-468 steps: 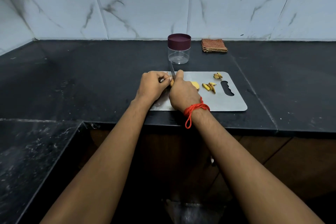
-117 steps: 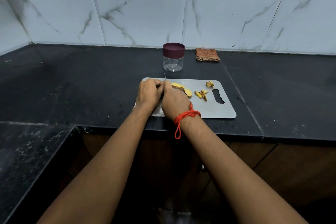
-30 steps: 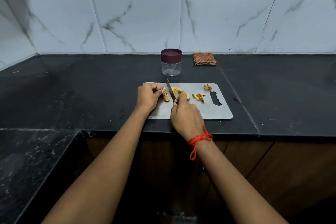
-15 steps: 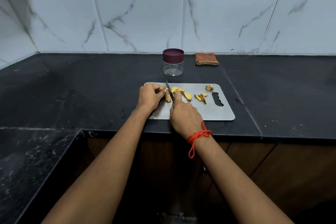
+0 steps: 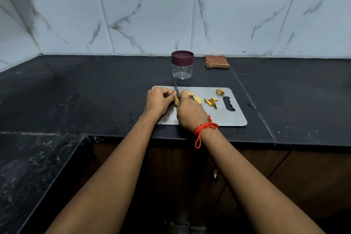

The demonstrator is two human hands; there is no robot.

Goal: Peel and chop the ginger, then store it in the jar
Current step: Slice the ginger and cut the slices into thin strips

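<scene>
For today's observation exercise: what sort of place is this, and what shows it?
Probably a home kitchen: a black stone counter under marbled wall tiles, a steel chopping board with cut ginger, and a lidded storage jar.

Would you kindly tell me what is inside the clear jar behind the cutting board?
Through the clear wall of the jar nothing shows; it looks empty. The maroon lid is on and hides the upper part.
</scene>
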